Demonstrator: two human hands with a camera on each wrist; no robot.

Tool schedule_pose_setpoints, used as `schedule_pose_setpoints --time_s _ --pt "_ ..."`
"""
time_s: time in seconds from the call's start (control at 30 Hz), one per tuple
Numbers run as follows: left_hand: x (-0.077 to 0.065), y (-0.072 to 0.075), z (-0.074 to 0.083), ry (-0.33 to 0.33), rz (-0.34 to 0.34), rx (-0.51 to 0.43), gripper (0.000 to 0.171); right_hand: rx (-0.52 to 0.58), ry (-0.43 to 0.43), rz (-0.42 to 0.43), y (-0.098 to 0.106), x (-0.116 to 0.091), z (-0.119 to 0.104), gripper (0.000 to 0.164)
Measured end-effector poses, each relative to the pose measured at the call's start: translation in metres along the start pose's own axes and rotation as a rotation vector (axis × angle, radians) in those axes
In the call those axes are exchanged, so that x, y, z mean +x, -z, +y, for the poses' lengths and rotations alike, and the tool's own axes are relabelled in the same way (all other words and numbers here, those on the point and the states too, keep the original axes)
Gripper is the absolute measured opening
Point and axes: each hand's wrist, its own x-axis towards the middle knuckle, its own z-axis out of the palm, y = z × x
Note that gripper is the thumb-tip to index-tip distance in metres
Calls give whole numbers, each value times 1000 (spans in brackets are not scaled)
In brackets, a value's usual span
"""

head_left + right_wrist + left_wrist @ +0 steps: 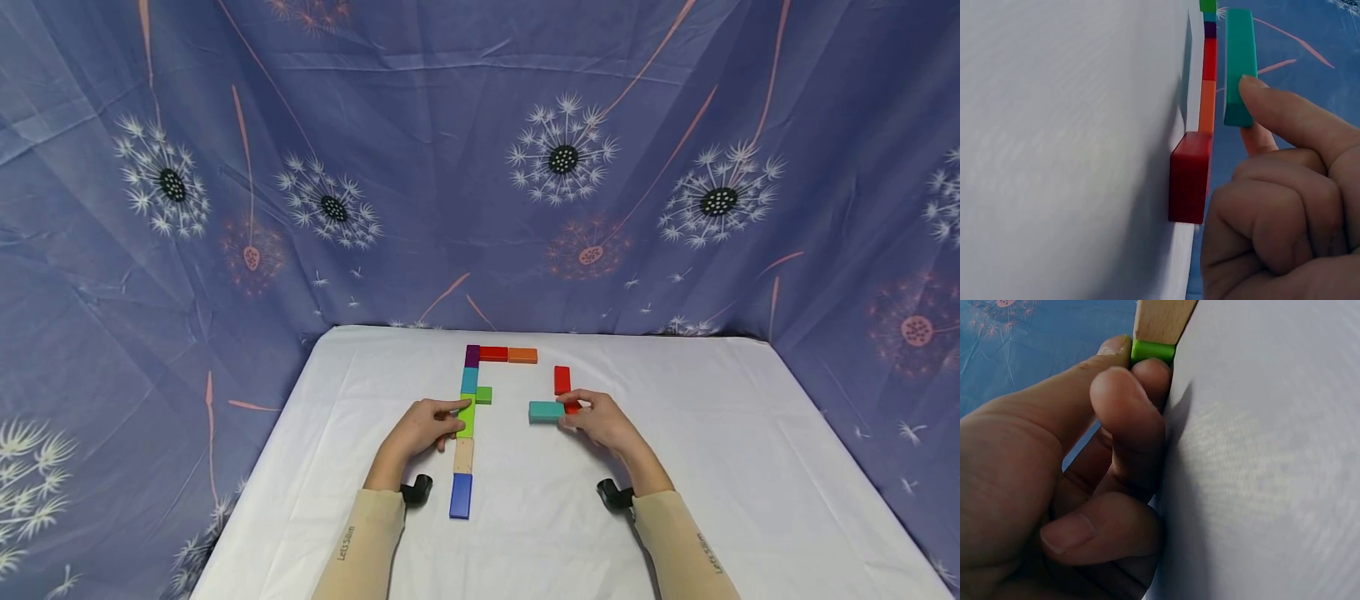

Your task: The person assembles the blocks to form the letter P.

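My left hand point(423, 425) is at a lime green block point(467, 423) in the column of blocks, its thumb and fingers gripping that block. In the left wrist view the block's green end point(1152, 351) shows between the fingertips, and the other fingers curl loosely. My right hand point(603, 423) pinches a teal block point(546, 412) by one end between thumb and forefinger. In the right wrist view this teal block point(1240, 69) is raised off the white cloth, its other fingers folded in. A red block point(572, 407) lies partly hidden under the right hand, with another red block point(562, 380) just beyond.
Above the lime block the column continues with a light blue block point(469, 380) and a purple block point(472, 356); below are a plain wooden block point(463, 456) and a dark blue block point(461, 496). A red block point(493, 354), an orange block point(522, 356) and a small green block point(483, 395) adjoin.
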Motion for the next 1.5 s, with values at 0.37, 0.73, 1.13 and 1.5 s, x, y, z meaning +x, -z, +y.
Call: schedule_pose_setpoints --time_s 0.37,0.73,1.13,1.5 --pt "1 1 0 1 -5 1 48 33 1 42 -12 7 -15 41" --pt "-1 0 1 9 0 7 48 86 35 46 -26 15 -22 43" --pt "0 0 2 3 5 14 48 52 39 84 -46 25 -31 42" --pt "0 0 1 10 1 11 48 -24 22 100 -57 31 -33 38"
